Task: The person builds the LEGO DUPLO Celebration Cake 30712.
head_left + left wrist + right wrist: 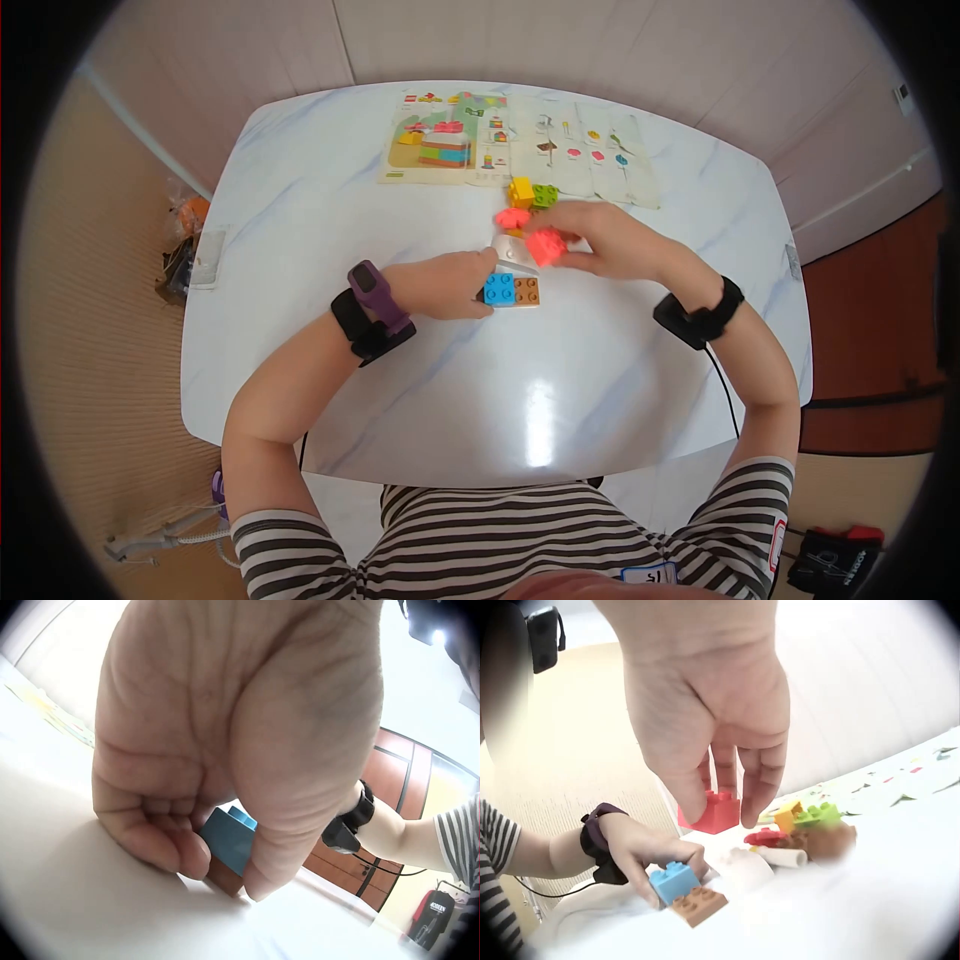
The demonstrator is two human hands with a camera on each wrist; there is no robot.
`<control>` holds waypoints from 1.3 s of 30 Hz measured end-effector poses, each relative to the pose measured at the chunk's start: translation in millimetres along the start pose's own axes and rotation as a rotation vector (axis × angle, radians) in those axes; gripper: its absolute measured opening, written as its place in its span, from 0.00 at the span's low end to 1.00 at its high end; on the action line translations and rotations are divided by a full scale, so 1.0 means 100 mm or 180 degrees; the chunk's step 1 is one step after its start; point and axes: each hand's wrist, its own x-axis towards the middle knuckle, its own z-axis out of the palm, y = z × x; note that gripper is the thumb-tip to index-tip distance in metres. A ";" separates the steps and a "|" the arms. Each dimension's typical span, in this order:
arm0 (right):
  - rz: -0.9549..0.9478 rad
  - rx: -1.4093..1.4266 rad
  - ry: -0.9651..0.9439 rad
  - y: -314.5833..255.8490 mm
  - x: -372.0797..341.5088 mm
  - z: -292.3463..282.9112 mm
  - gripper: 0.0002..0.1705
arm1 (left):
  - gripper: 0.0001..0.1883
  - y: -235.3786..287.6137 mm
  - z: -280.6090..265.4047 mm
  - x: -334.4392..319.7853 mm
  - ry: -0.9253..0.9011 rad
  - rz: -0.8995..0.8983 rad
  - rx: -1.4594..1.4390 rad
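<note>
The left hand (447, 283) grips a blue brick (499, 288) that sits on a brown brick (527, 291), part of whose studs stay bare to the right. In the left wrist view, fingers and thumb stand on either side of the blue brick (229, 841). Between thumb and fingers of the right hand (612, 240) is a red brick (545, 247), held beside a white piece (514, 254); in the right wrist view this red brick (718, 813) hangs above the surface. A red flower-like piece (512, 218) lies behind the white one.
Farther back are a yellow brick (520, 192) and a green brick (544, 195); the right wrist view also shows a brown piece (831, 841) near them. Printed picture sheets (430, 165) lie along the far side of the marbled white table (300, 200).
</note>
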 end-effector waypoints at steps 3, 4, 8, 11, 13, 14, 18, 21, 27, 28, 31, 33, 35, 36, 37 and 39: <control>-0.0051 -0.0121 -0.0325 0.05 -0.31 0.01 0.17 | 0.21 0.03 -0.02 0.00 -0.0082 -0.0098 -0.0018; -0.0090 -0.0213 -0.0466 0.05 -0.38 0.03 0.16 | 0.21 0.04 -0.02 0.00 -0.0104 -0.0135 -0.0009; -0.0799 -0.0868 -0.0410 0.11 -0.54 0.23 0.09 | 0.21 0.06 -0.03 0.00 -0.0118 -0.0241 0.0033; -0.0895 -0.1180 -0.0573 0.11 -0.56 0.30 0.08 | 0.22 0.16 -0.08 -0.02 -0.0239 -0.0446 0.0000; -0.0884 -0.0883 -0.0416 0.09 -0.57 0.29 0.06 | 0.22 0.16 -0.07 -0.02 -0.0203 -0.0410 0.0036; -0.0875 -0.0740 -0.0338 0.07 -0.57 0.27 0.06 | 0.22 0.16 -0.07 -0.02 -0.0183 -0.0386 0.0056; -0.0260 -0.0874 -0.0237 -0.04 -0.56 0.21 0.10 | 0.22 0.20 -0.08 -0.01 -0.0253 -0.0515 0.0072; 0.0214 -0.1254 -0.0528 -0.04 -0.54 0.27 0.15 | 0.22 0.22 -0.10 -0.01 -0.0289 -0.0572 0.0066; -0.0410 -0.0996 -0.0237 0.15 -0.56 0.31 0.20 | 0.21 0.20 -0.09 0.00 -0.0274 -0.0551 0.0104; -0.0286 -0.0970 -0.0218 0.09 -0.56 0.26 0.21 | 0.20 0.18 -0.07 0.00 -0.0236 -0.0505 0.0093; 0.0197 -0.0923 -0.0309 -0.07 -0.56 0.18 0.21 | 0.20 0.15 -0.05 0.00 -0.0185 -0.0429 0.0052; 0.0465 -0.1047 -0.0431 -0.10 -0.56 0.24 0.21 | 0.20 0.14 -0.05 -0.01 -0.0151 -0.0385 0.0049; 0.0656 -0.1326 -0.0578 -0.05 -0.55 0.36 0.20 | 0.20 0.12 -0.04 -0.01 -0.0097 -0.0310 0.0057; 0.0609 -0.1315 -0.0538 -0.04 -0.55 0.37 0.19 | 0.20 0.12 -0.04 -0.02 -0.0113 -0.0360 0.0065; 0.0568 -0.1308 -0.0500 -0.03 -0.55 0.36 0.18 | 0.20 0.13 -0.04 -0.01 -0.0128 -0.0403 0.0071; 0.0489 -0.1167 -0.0319 -0.04 -0.53 0.32 0.18 | 0.19 0.12 -0.04 -0.01 -0.0107 -0.0376 0.0097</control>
